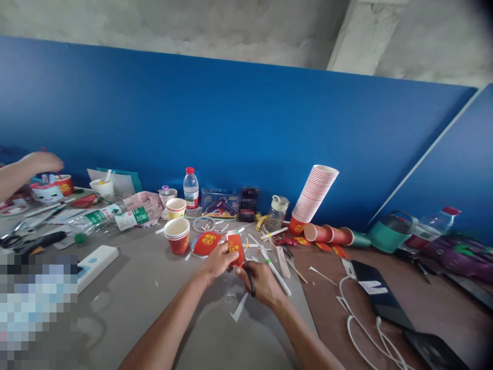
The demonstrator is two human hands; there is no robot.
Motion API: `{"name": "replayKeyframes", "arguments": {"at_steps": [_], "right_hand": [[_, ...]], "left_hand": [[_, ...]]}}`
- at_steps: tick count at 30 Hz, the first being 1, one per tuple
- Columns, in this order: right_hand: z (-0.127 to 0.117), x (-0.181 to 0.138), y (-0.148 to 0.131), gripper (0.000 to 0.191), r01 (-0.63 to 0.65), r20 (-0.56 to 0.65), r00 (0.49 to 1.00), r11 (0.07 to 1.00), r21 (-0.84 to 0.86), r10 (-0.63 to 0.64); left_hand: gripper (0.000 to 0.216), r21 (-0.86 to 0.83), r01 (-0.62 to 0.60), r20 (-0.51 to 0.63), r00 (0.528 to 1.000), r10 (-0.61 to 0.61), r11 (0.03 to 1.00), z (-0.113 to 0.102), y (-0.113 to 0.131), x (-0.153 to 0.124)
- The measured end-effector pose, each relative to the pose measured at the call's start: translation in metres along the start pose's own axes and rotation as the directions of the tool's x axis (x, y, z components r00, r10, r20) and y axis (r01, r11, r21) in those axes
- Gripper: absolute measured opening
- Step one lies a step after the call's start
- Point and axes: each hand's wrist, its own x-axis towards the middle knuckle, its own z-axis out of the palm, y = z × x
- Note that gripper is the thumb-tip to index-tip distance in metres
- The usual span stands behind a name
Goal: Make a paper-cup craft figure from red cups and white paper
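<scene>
My left hand (219,260) pinches a red piece of paper (235,248) with gold print, which looks like cut paper-cup wall. My right hand (262,281) is closed around the dark handles of scissors (250,280); their blades are mostly hidden by the paper and fingers, so I cannot tell whether they touch it. Just beyond my left hand lies another curved red paper piece (208,243) with gold print. A red paper cup (177,241) stands upright to its left, with a yellowish cup (176,208) behind. Beneath my hands is a white paper scrap (239,308).
A leaning stack of paper cups (316,192) rises at the back right, beside red cups lying sideways (325,233). A water bottle (191,190) and glass jar (277,213) stand by the blue partition (231,113). White cables (352,329) cross the right side. Another person's hand (44,162) is far left.
</scene>
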Motion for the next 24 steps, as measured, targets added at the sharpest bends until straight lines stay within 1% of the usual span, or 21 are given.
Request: {"name": "replayKeyframes", "arguments": {"at_steps": [4, 9, 13, 15, 17, 21, 24], "right_hand": [[0.0004, 0.0005, 0.0016, 0.047, -0.014, 0.033, 0.999, 0.999, 0.044, 0.012], [0.0005, 0.0021, 0.0056, 0.047, -0.027, 0.015, 1.0, 1.0, 0.0, 0.027], [0.0014, 0.0031, 0.0077, 0.045, -0.049, 0.028, 0.999, 0.995, 0.086, 0.046], [0.0013, 0.0036, 0.0076, 0.044, -0.067, 0.043, 0.997, 0.99, 0.127, 0.062], [0.0009, 0.004, 0.0066, 0.044, -0.08, 0.052, 0.996, 0.989, 0.127, 0.074], [0.0009, 0.0042, 0.0041, 0.044, -0.086, 0.027, 0.996, 0.993, 0.076, 0.084], [0.0024, 0.0035, 0.0049, 0.043, -0.085, 0.03, 0.996, 0.991, 0.105, 0.082]], "left_hand": [[0.014, 0.008, -0.004, 0.022, 1.0, 0.004, 1.0, -0.0003, -0.0033, 0.0006], [0.015, 0.012, -0.01, 0.032, 0.999, 0.009, 1.0, -0.0002, 0.0011, -0.0022], [0.016, 0.052, 0.02, 0.061, 0.998, -0.023, 0.998, -0.0006, 0.0019, -0.0032], [0.017, 0.08, 0.018, 0.09, 0.996, -0.025, 0.997, -0.0007, 0.0008, -0.0028], [0.017, 0.099, 0.004, 0.107, 0.994, -0.015, 0.995, -0.0009, -0.0003, -0.0023], [0.015, 0.113, 0.01, 0.087, 0.996, -0.02, 0.994, -0.0011, -0.0019, -0.0019], [0.014, 0.1, 0.023, 0.077, 0.997, -0.031, 0.995, -0.0006, -0.0025, -0.0021]]}}
